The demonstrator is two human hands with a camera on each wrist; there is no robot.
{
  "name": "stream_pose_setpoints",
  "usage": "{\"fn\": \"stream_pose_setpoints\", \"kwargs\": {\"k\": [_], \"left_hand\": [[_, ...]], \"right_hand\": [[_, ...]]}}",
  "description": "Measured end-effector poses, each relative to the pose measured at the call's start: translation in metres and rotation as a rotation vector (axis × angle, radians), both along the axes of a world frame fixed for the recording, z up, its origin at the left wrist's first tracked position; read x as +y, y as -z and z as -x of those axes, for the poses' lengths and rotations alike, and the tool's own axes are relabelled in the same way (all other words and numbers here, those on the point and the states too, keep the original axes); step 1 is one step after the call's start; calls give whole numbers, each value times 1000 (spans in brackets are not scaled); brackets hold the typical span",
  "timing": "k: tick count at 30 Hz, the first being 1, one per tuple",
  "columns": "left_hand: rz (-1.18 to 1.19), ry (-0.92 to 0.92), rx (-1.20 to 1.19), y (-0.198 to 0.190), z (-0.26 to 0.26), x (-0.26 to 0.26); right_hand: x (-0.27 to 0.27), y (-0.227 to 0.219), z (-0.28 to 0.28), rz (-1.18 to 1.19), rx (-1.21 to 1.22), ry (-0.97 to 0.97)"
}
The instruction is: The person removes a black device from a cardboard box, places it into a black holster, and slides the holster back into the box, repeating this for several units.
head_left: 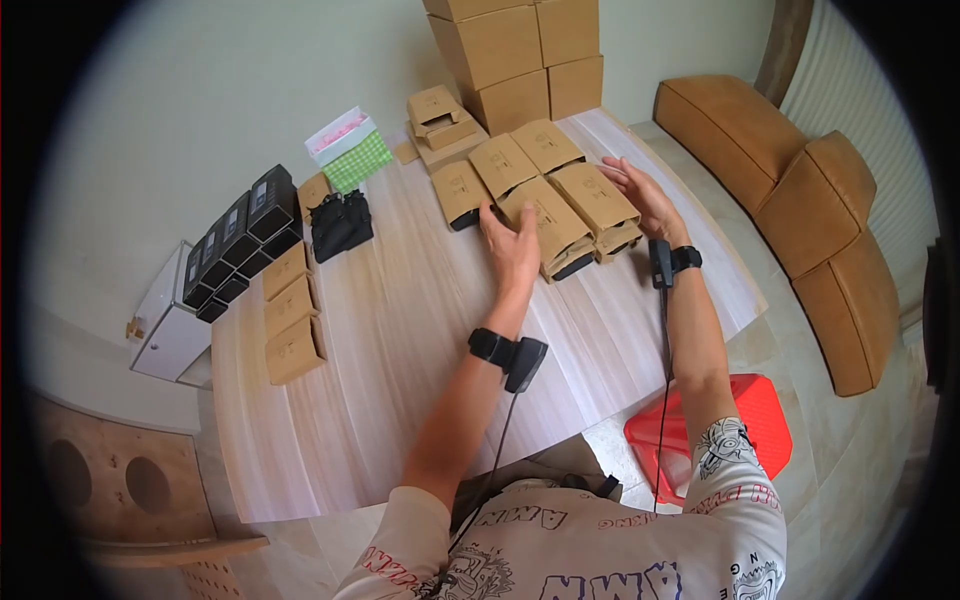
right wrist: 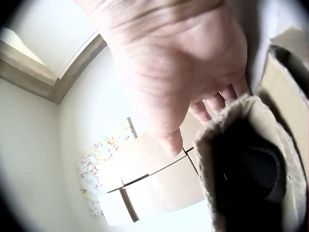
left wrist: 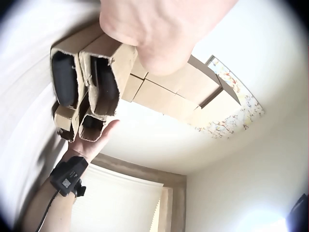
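Small brown cardboard boxes (head_left: 545, 215) lie stacked in rows on the wooden table, their near ends uncovered. Black contents (left wrist: 65, 79) show in those ends in the left wrist view. My left hand (head_left: 512, 248) is at the left near side of the stack, thumb and fingers spread against the boxes. Along the right side of the stack, my right hand (head_left: 648, 207) extends with its fingers straight and its palm toward the boxes. Close by that palm, the right wrist view shows a torn-edged box (right wrist: 205, 159) with a black ribbed item (right wrist: 263, 169) inside.
Large cartons (head_left: 505, 55) stand at the table's back. Left of them are an opened brown box (head_left: 437, 105) and a green checked box (head_left: 358, 160). Farther left lie a black bundle (head_left: 341, 226), black boxes (head_left: 235, 228) and brown boxes (head_left: 292, 345). A red stool (head_left: 755, 420) stands at the right.
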State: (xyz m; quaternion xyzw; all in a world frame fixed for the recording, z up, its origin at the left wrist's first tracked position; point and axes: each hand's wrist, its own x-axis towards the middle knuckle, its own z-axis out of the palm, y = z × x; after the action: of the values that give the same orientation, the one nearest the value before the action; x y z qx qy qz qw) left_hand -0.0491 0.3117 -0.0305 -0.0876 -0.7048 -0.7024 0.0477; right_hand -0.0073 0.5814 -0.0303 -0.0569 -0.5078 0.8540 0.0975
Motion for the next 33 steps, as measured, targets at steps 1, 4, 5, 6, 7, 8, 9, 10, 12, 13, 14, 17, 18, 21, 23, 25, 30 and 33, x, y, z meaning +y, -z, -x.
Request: {"fn": "stream_pose_setpoints", "kwargs": {"k": [1,4,5,6,7,8,9,10,12,13,14,17,18,21,23,25,30,33], "left_hand": [[16,30,-19,0,1,-11],[-29,109,-28,-5,6,-57],[-89,167,-19,-8,8,-77],[-89,165,-21,-11,8,-98],[-84,134,-18,-15,9,-118],[-79,101,-16,-19,10,-139],[-83,95,-16,-19,12,-164],[-73,82,28,-18,16,-191],[-60,41,74,-25,23,-236],[25,2,145,-32,25,-263],[118,-47,209,-39,25,-298],[640,-294,306,-33,59,-397],[738,-355,311,-30,65,-421],[1034,-482,508,16,86,-475],[984,-377,375,28,79,-486],[952,-369,379,31,56,-473],[1007,-294,282,-5,3,-430],[1032,-299,237,-8,15,-429]], "right_hand": [[4,0,-1,0,2,-6],[12,-10,-6,-21,11,109],[16,-18,-10,-20,9,104],[24,-25,-13,-139,50,134],[29,-35,-17,-261,94,167],[27,-47,-25,-322,105,222],[23,-59,-33,-326,106,215],[17,-71,-42,-409,117,239],[-6,-95,-63,-544,134,256],[-26,-104,-71,-591,149,237],[-47,-108,-77,-603,196,156],[-128,-119,-97,-703,131,-219],[-154,-119,-101,-713,51,-375],[-213,-109,-87,-925,69,-754],[-242,-100,-71,-993,45,-796],[-262,-89,-48,-1069,18,-822],[-309,-64,43,-1033,201,-599],[-344,-46,132,-1106,170,-335]]}}
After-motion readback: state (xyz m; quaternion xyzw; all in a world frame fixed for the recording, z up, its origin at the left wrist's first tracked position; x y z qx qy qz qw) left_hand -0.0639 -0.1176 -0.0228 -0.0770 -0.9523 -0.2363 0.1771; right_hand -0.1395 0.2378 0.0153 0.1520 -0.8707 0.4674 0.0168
